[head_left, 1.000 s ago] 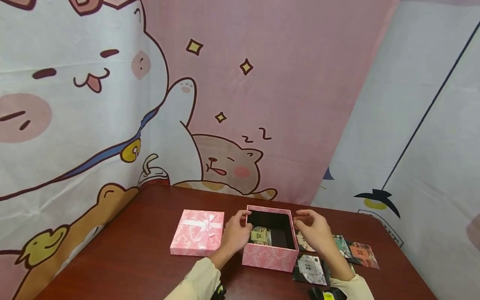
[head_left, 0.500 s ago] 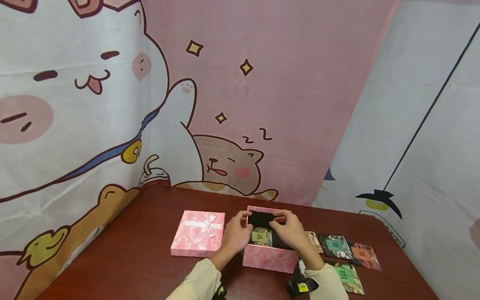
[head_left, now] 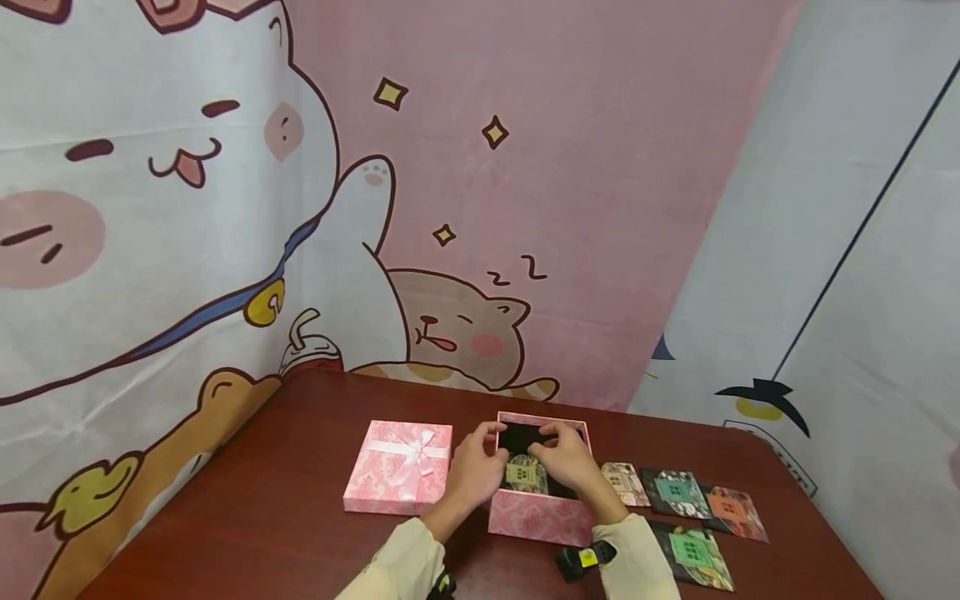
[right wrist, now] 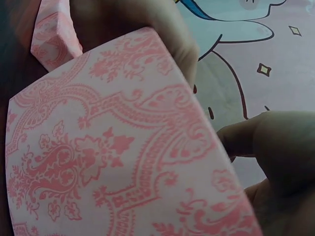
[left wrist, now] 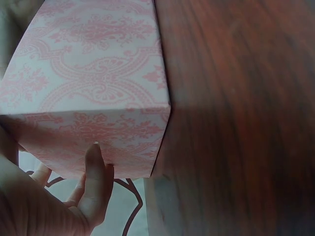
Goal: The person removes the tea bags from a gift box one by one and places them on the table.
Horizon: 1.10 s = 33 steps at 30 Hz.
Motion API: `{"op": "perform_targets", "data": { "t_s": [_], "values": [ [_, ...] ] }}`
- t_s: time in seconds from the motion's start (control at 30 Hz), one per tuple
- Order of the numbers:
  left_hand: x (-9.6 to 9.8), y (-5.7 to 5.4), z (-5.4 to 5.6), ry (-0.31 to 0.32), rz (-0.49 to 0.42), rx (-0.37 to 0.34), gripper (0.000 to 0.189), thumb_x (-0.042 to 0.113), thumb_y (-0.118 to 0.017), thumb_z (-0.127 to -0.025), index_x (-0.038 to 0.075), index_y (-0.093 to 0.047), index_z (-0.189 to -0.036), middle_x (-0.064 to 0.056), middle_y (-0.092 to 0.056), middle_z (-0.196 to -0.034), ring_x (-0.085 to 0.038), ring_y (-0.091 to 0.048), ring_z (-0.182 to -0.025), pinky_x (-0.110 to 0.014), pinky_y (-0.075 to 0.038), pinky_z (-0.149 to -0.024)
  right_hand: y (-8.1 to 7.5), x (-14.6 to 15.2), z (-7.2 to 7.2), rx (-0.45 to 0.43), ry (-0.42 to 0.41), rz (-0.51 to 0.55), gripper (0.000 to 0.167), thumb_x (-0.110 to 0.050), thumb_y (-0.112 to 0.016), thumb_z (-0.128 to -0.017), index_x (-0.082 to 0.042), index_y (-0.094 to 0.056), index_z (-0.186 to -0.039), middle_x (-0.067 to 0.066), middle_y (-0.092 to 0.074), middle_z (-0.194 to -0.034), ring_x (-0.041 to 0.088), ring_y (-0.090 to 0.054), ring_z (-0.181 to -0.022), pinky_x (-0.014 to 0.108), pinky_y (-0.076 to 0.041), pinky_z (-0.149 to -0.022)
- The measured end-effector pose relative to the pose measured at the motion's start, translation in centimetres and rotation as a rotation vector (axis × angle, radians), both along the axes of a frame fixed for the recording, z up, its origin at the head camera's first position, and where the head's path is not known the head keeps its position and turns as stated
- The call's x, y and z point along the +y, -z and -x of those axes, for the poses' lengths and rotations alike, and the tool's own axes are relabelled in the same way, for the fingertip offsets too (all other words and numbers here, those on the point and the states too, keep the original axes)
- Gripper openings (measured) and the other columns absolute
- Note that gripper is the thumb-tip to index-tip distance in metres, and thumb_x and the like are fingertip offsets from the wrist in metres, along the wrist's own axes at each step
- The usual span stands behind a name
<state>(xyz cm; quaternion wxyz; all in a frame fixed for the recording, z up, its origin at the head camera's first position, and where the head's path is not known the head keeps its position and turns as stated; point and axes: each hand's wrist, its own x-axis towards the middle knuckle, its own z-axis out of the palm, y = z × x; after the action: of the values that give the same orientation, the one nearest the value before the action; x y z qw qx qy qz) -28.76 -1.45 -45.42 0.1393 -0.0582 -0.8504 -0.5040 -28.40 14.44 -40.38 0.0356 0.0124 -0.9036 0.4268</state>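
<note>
An open pink patterned box [head_left: 540, 515] with a black inside stands on the table. In it, toward the left, lies a flat packet [head_left: 525, 473] with a yellow-green label. My left hand [head_left: 474, 467] holds the box's left wall, its fingertips at the rim; the left wrist view shows the fingers against the outer side. My right hand [head_left: 570, 458] reaches over the right rim, thumb and forefinger bent above the packet's right side. Whether they pinch anything I cannot tell. In the right wrist view the box's patterned face [right wrist: 108, 147] hides part of the fingers [right wrist: 241, 137].
Left of the box lies its pink lid [head_left: 397, 467] with a ribbon bow. To the right lie packets with a beige label [head_left: 624, 483], a teal label [head_left: 675, 492], an orange label [head_left: 735, 510] and a green label [head_left: 693, 552]. A patterned cloth [head_left: 600, 208] hangs behind the table.
My right hand has moved left from beside the box to over its inside, uncovering the green-labelled packet. A white-labelled packet in front is now hidden behind that arm. My left hand stays put.
</note>
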Motion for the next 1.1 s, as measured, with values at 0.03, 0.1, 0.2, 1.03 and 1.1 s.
{"op": "perform_targets", "data": {
  "t_s": [0.03,0.1,0.2,1.03,1.1],
  "values": [
    [0.1,0.0,0.0,-0.002,0.000,0.000,0.033,0.015,-0.063,-0.088,0.021,-0.066,-0.120,-0.008,-0.069,-0.110,-0.018,-0.061,-0.086,-0.038,-0.047,-0.071,0.1,0.0,0.1,-0.011,0.003,-0.005,0.045,-0.017,-0.069,-0.084,0.007,-0.058,-0.121,0.025,-0.063,-0.109,0.036,-0.062,-0.099,0.049,-0.050,-0.083],
    [0.2,-0.1,-0.1,-0.004,0.000,-0.005,0.032,0.015,-0.063,-0.088,0.022,-0.066,-0.120,-0.007,-0.069,-0.110,-0.016,-0.060,-0.084,-0.037,-0.047,-0.071,0.3,0.1,0.3,-0.029,0.009,-0.015,0.047,-0.018,-0.068,-0.084,0.007,-0.057,-0.123,0.023,-0.063,-0.108,0.035,-0.062,-0.097,0.049,-0.049,-0.083],
    [0.2,-0.2,-0.1,0.001,0.001,-0.005,0.032,0.015,-0.063,-0.089,0.022,-0.066,-0.120,-0.006,-0.068,-0.110,-0.014,-0.058,-0.080,-0.035,-0.045,-0.068,0.7,0.2,0.7,-0.051,0.008,-0.024,0.051,-0.019,-0.067,-0.084,0.009,-0.054,-0.124,0.025,-0.061,-0.113,0.037,-0.060,-0.103,0.050,-0.047,-0.089],
    [0.0,-0.2,0.0,-0.010,0.003,-0.015,0.031,0.017,-0.064,-0.089,0.025,-0.066,-0.119,-0.003,-0.068,-0.111,-0.018,-0.059,-0.087,-0.036,-0.045,-0.069,2.1,0.2,2.0,-0.150,-0.028,-0.038,0.057,-0.021,-0.065,-0.085,0.016,-0.050,-0.125,0.032,-0.054,-0.126,0.042,-0.054,-0.114,0.053,-0.045,-0.095],
    [0.1,-0.2,0.0,-0.008,0.001,-0.015,0.032,0.017,-0.064,-0.089,0.024,-0.066,-0.120,-0.004,-0.068,-0.111,-0.017,-0.059,-0.086,-0.036,-0.045,-0.069,2.1,0.2,2.0,-0.146,-0.016,-0.032,0.057,-0.021,-0.066,-0.085,0.015,-0.050,-0.126,0.031,-0.054,-0.127,0.041,-0.054,-0.114,0.053,-0.045,-0.094]
  ]
}}
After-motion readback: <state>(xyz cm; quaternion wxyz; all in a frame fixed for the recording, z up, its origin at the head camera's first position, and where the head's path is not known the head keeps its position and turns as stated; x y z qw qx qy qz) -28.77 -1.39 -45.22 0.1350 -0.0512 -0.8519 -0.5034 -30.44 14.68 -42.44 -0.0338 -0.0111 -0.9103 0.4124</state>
